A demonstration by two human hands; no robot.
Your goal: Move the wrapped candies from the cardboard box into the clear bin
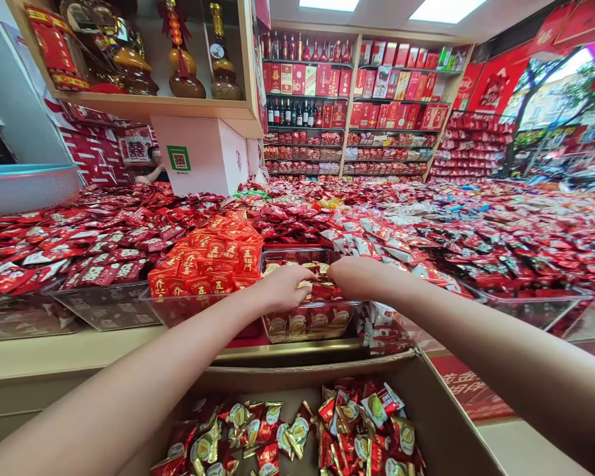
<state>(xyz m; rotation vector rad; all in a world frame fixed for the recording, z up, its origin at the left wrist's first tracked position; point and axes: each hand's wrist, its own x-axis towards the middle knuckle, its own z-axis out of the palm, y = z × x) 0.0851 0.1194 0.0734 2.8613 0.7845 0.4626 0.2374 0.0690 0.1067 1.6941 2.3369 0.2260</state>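
Both my hands reach into a clear plastic bin (307, 305) of red-and-gold wrapped candies (320, 320). My left hand (290, 285) is over the bin's left side, its fingers bent and the thumb apart from them; no candy shows between them. At the bin's right side is my right hand (352, 274), turned down so that its fingertips are hidden. Below my forearms stands an open cardboard box (297, 380). Several red-and-gold wrapped candies (272, 433) with round yellow pictures lie loose inside it, in two loose groups.
Orange-red packets (215, 258) fill the bin to the left, white-and-red packets (371, 238) the one to the right. More heaped bins (525, 304) spread along the counter. Shelves (352, 99) of bottles and boxes stand behind. A person (153, 168) is partly visible at the back left.
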